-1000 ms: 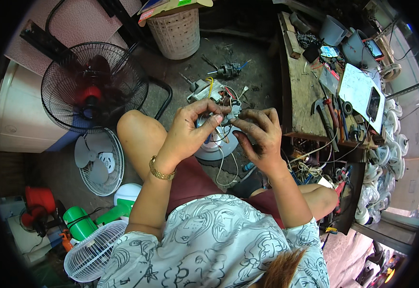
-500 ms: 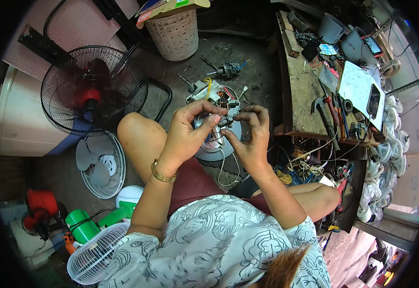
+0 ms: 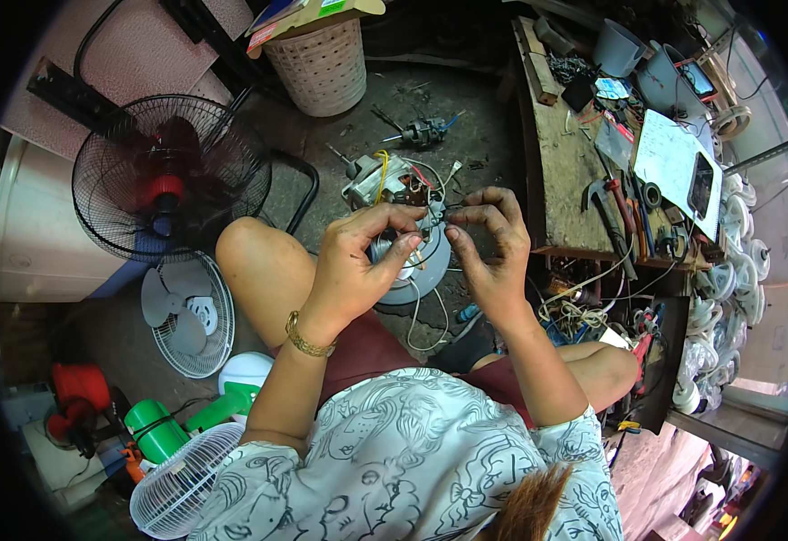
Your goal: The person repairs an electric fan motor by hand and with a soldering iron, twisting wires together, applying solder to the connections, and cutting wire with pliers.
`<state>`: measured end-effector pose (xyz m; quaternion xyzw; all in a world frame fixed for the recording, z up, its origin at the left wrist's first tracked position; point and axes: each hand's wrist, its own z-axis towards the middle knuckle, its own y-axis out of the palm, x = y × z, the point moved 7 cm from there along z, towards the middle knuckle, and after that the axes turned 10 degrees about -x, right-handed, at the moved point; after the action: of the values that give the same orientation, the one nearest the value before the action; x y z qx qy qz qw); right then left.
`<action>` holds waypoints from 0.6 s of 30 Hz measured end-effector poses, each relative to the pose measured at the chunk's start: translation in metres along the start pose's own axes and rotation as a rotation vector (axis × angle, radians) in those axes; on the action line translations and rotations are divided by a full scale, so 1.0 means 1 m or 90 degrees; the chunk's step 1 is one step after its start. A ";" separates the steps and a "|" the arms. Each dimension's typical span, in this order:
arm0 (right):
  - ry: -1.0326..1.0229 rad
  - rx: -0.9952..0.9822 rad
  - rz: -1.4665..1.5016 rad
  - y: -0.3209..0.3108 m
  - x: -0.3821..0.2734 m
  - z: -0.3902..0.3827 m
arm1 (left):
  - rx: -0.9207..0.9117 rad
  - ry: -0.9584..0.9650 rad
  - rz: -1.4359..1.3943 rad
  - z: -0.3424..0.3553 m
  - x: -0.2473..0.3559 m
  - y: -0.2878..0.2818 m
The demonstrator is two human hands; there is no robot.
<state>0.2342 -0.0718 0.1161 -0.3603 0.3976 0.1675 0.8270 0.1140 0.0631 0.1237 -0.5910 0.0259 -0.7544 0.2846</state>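
Observation:
Above a partly dismantled electric fan on the floor, my two hands work close together. My left hand [image 3: 364, 261] is closed in a pinch on a thin dark wire [image 3: 423, 236]. Facing it, my right hand [image 3: 495, 251] has its fingertips at the wire's other side, thumb a little apart from the bent fingers; the exact grip is small and partly hidden. Just beyond them lies the fan's motor housing [image 3: 364, 185], with yellow, red and white leads. Under my hands is the fan's round grey base [image 3: 401, 295], and a white cord [image 3: 414, 332] loops from it toward me.
A bare motor [image 3: 423, 132] lies farther out, near a woven basket [image 3: 320, 74]. On my left stand a black caged fan [image 3: 170, 176] and a white fan head [image 3: 188, 311]. To my right, a wooden bench [image 3: 567, 203] carries a hammer [image 3: 607, 221], pliers, papers and a phone [image 3: 703, 187].
My right hand has shifted slightly right and upward, its thumb rising toward the fingers. My left hand stays nearly in place, and the gap between the hands is wider.

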 end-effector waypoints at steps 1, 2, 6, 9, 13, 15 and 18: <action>-0.001 0.006 0.018 -0.001 0.000 0.001 | -0.002 0.001 0.001 -0.001 -0.001 0.000; 0.000 0.009 0.018 -0.004 0.000 0.003 | 0.015 -0.015 -0.041 -0.003 -0.005 -0.002; -0.036 0.042 -0.035 -0.041 0.007 0.008 | 0.065 -0.088 -0.140 -0.003 -0.007 -0.012; -0.049 0.149 -0.281 -0.118 0.032 0.017 | 0.130 -0.186 -0.117 -0.012 -0.017 -0.030; 0.179 0.207 -0.532 -0.244 0.137 0.000 | 0.189 -0.118 -0.092 -0.012 -0.026 -0.049; 0.231 0.173 -0.616 -0.269 0.176 -0.015 | 0.192 -0.106 -0.083 -0.009 -0.032 -0.051; 0.269 0.081 -0.622 -0.265 0.211 -0.016 | 0.249 -0.140 -0.115 -0.007 -0.035 -0.053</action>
<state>0.5076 -0.2668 0.0683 -0.4783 0.3512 -0.3376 0.7307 0.0914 0.1214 0.1110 -0.6031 -0.2052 -0.6984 0.3261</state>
